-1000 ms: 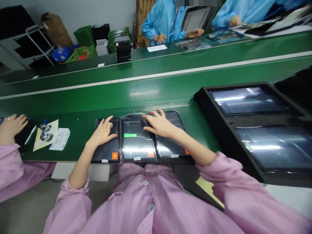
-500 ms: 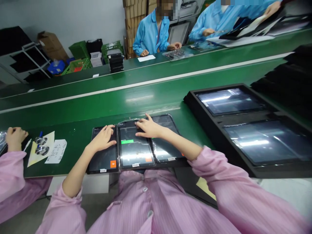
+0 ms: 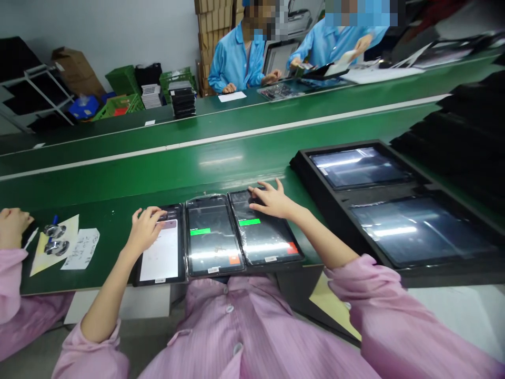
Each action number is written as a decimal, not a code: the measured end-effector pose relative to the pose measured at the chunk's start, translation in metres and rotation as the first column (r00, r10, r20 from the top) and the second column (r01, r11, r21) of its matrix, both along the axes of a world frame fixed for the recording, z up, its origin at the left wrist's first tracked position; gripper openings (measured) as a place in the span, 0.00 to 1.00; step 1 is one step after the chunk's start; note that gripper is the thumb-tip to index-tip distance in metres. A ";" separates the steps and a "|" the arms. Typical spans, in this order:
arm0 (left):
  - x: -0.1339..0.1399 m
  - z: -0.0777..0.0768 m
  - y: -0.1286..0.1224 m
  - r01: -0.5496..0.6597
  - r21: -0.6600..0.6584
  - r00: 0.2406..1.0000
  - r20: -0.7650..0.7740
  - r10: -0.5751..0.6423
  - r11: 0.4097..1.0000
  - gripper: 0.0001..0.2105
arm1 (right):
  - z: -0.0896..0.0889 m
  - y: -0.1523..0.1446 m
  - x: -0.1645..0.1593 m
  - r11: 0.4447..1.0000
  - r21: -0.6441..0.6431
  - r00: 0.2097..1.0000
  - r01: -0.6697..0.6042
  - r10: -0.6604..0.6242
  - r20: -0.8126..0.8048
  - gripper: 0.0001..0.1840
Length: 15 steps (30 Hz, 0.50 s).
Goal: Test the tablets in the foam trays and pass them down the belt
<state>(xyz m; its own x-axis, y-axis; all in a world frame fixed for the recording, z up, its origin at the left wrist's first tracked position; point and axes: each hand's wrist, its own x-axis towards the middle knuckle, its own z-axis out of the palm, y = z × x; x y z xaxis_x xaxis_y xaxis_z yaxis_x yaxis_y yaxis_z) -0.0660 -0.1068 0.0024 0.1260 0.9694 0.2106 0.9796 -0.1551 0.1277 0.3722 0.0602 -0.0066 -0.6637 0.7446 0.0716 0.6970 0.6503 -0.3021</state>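
Three tablets lie side by side at the bench edge in front of me. Over the upper part of the left tablet [image 3: 160, 260], whose screen shows a white panel, is my left hand [image 3: 145, 229], fingers apart and holding nothing. The middle tablet [image 3: 213, 245] has a dark screen with a green bar and an orange square; neither hand is on it. At the top of the right tablet [image 3: 268, 239], which shows a similar green bar and orange square, my right hand [image 3: 272, 199] is spread open, its fingertips at the screen.
A black foam tray [image 3: 343, 197] holding two tablets stands to the right. Left lie a handwritten note [image 3: 82, 250] and metal rings [image 3: 56, 246] on yellow paper. A neighbour's hand [image 3: 12, 226] rests at far left. Two people in blue sit across the green bench [image 3: 158, 163].
My right hand has moved right, from the middle tablet to the right one. The left tablet's screen went from dark with an orange square to a white panel. The view shifted slightly.
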 end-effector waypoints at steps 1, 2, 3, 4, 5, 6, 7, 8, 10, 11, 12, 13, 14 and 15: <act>0.001 -0.001 0.002 -0.017 -0.008 1.000 -0.006 0.017 1.000 0.18 | 0.002 -0.001 0.001 1.000 -0.007 1.000 -0.002 0.002 0.010 0.28; 0.002 -0.003 0.003 -0.027 -0.015 1.000 -0.011 0.026 1.000 0.18 | 0.005 -0.002 0.001 0.999 -0.025 1.000 -0.023 0.023 0.017 0.27; 0.003 -0.003 0.004 -0.031 -0.020 0.999 -0.014 0.031 0.999 0.18 | 0.009 -0.004 0.000 0.997 -0.047 0.998 -0.054 0.055 0.018 0.26; 0.004 -0.004 0.005 -0.032 -0.022 0.999 -0.014 0.031 0.999 0.19 | 0.012 -0.006 -0.002 0.994 -0.064 0.996 -0.088 0.089 0.013 0.25; 0.006 -0.005 0.007 -0.028 -0.023 1.000 -0.011 0.028 0.999 0.19 | 0.014 -0.009 -0.007 0.991 -0.067 0.993 -0.120 0.121 0.007 0.25; 0.007 -0.005 0.008 -0.023 -0.022 1.000 -0.007 0.023 0.999 0.19 | 0.015 -0.011 -0.014 0.988 -0.049 0.989 -0.148 0.149 0.007 0.25; 0.009 -0.006 0.010 -0.017 -0.021 1.000 -0.003 0.017 1.000 0.20 | 0.014 -0.014 -0.024 0.986 -0.010 0.986 -0.168 0.168 0.016 0.26; 0.012 -0.006 0.012 -0.013 -0.022 1.000 -0.004 0.013 1.000 0.20 | 0.012 -0.016 -0.036 0.983 0.045 0.984 -0.177 0.175 0.035 0.26; 0.016 -0.007 0.016 -0.014 -0.026 1.000 -0.023 0.013 1.000 0.20 | 0.006 -0.020 -0.062 0.976 0.142 0.983 -0.168 0.155 0.095 0.29; 0.018 -0.007 0.017 -0.020 -0.024 0.999 -0.034 0.019 1.000 0.20 | 0.004 -0.021 -0.073 0.974 0.165 0.983 -0.152 0.132 0.124 0.31; 0.019 -0.007 0.018 -0.027 -0.017 0.999 -0.036 0.026 0.999 0.20 | 0.002 -0.022 -0.082 0.976 0.169 0.983 -0.135 0.111 0.146 0.33; 0.018 -0.007 0.017 -0.037 -0.002 0.999 -0.024 0.037 0.999 0.21 | 0.002 -0.022 -0.087 0.980 0.151 0.981 -0.133 0.109 0.162 0.33; 0.015 -0.007 0.016 -0.050 0.022 0.999 0.004 0.050 0.999 0.22 | 0.004 -0.023 -0.088 0.981 0.113 0.976 -0.156 0.135 0.172 0.31; 0.012 -0.006 0.014 -0.069 0.047 0.997 0.046 0.067 0.997 0.23 | 0.007 -0.024 -0.086 0.978 0.069 0.968 -0.198 0.184 0.171 0.30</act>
<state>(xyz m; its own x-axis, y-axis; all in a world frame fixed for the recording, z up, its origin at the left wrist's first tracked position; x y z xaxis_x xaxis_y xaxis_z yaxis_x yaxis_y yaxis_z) -0.0543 -0.0923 -0.0035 0.0500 0.9638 0.2618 0.9816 -0.0958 0.1652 0.2862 0.0366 0.0001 -0.8012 0.5984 0.0086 0.5921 0.7947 -0.1333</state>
